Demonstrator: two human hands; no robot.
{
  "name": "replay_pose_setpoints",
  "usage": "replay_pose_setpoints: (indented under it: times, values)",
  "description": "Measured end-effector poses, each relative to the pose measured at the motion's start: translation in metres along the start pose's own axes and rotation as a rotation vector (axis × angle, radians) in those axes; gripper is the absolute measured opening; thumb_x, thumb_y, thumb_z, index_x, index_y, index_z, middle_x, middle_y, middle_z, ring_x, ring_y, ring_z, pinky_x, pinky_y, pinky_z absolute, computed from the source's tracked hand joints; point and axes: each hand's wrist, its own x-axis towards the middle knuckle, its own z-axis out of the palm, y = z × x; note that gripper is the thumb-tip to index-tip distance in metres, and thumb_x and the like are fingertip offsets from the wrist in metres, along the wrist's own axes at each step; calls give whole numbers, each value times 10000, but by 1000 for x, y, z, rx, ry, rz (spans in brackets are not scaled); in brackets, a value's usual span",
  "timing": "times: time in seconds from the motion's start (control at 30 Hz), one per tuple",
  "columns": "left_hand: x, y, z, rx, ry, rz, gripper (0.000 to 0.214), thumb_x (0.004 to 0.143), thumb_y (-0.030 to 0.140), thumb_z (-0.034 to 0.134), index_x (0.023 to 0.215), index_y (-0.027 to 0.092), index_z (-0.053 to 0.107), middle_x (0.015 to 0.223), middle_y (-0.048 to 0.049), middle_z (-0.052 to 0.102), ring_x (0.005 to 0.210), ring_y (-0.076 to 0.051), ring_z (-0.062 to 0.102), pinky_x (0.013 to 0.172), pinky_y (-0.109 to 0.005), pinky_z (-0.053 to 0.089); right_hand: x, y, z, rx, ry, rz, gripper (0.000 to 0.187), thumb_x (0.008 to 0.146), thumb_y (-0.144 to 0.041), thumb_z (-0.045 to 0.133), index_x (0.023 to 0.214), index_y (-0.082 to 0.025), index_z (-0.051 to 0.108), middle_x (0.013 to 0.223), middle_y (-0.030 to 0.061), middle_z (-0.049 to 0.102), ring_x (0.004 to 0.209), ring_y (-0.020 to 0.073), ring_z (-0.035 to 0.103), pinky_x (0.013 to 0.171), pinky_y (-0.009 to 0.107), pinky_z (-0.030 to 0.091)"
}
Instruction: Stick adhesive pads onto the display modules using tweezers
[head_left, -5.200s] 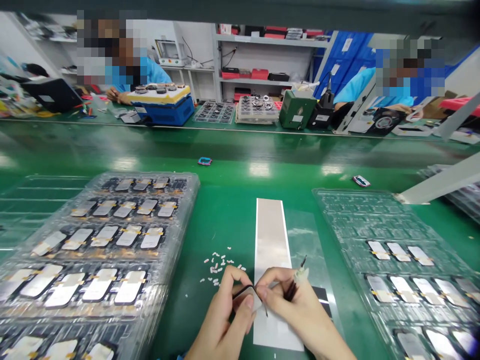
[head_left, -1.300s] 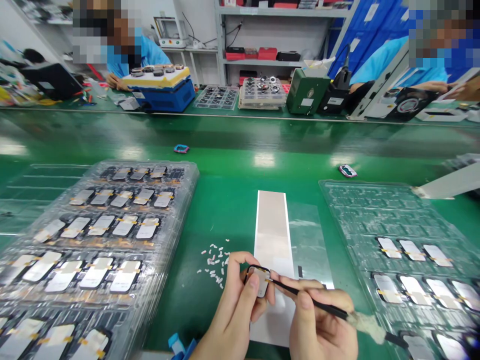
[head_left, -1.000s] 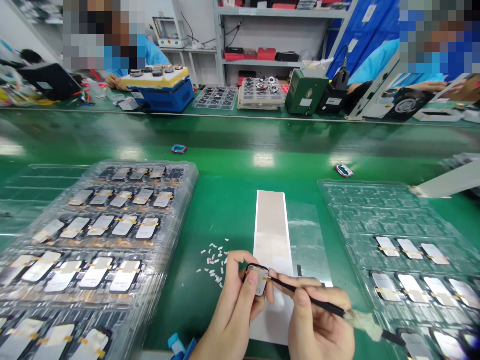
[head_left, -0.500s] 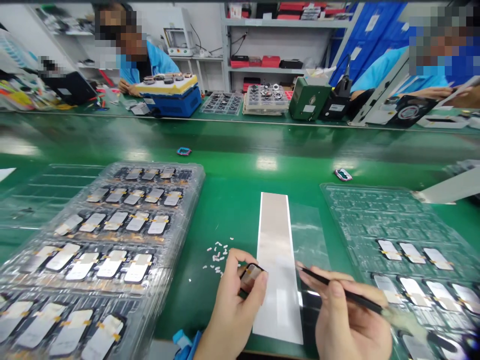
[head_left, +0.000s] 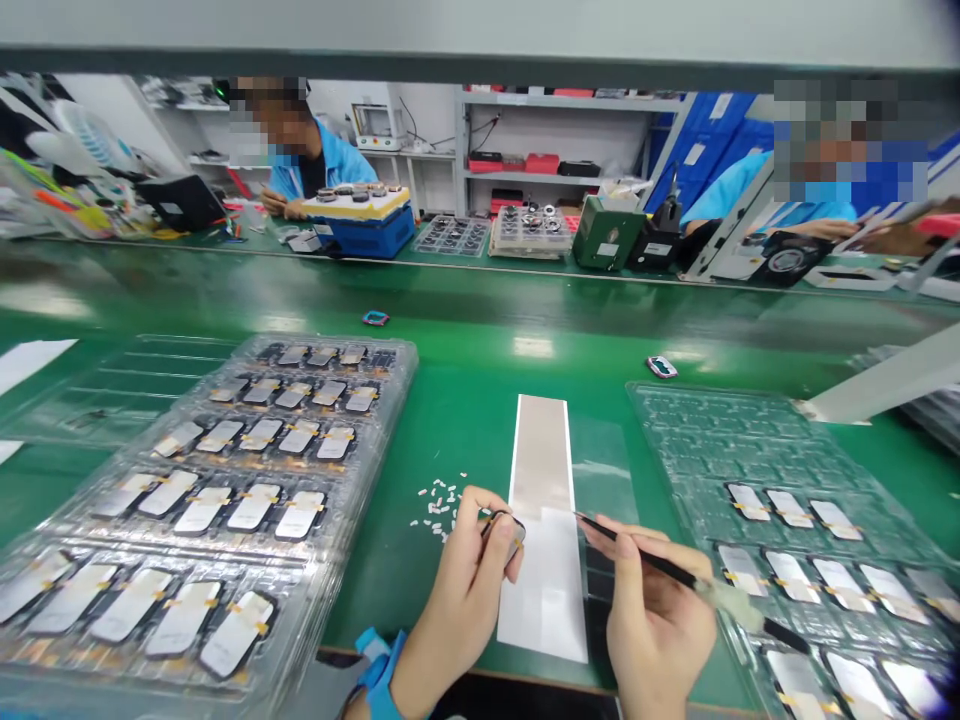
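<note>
My left hand [head_left: 466, 580] is closed around a small dark-edged watch screen [head_left: 514, 536], partly covered by the fingers and thumb. Black tweezers [head_left: 664, 566] with a pale wrapped section sit in my right hand [head_left: 656, 620], gripped like a pen. Their tips are at the right edge of a long strip of white-bordered adhesive sheet [head_left: 544, 455], which lies between my hands; whether they touch it I cannot tell. Small white scraps [head_left: 437, 500] are scattered on the green mat beyond my left hand.
At left, a stacked clear tray [head_left: 375, 440] holds rows of watch screens; another clear tray [head_left: 675, 420] at right holds several more. Two small coloured frames [head_left: 376, 318] lie farther back. Across the bench, two people in blue sit behind a blue box [head_left: 367, 232] and a green box [head_left: 606, 235].
The camera view has tilted upward and shifted. My left fingers have turned the watch screen more edge-on. The tweezer tips have come to the strip's right edge.
</note>
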Motion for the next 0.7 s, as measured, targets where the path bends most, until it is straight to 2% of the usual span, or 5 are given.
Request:
replay_pose_setpoints:
  times: [0.37, 0.53, 0.7]
  values:
    - [3, 2, 1, 9, 22, 0, 310, 1031, 532, 405, 968, 229, 426, 668, 68, 447, 607, -118, 454, 612, -247, 348, -3, 5, -2, -12, -18, 46, 172, 900, -301, 685, 898, -159, 587, 918, 100, 688, 825, 226, 739, 707, 353, 662]
    - [3, 4, 0, 32, 20, 1, 295, 1039, 510, 390, 965, 227, 421, 627, 74, 441, 592, -125, 446, 598, -251, 337, -3, 5, -3, -36, -16, 42, 181, 901, -314, 678, 873, -141, 631, 921, 102, 675, 822, 223, 738, 706, 343, 659]
    - [2, 9, 2, 83, 8, 31, 288, 1037, 503, 413, 994, 219, 431, 674, 58, 464, 635, -127, 453, 636, -259, 358, -3, 7, -3, -64, -12, 40, 181, 889, -309, 690, 842, -137, 659, 931, 109, 672, 825, 225, 739, 705, 329, 653]
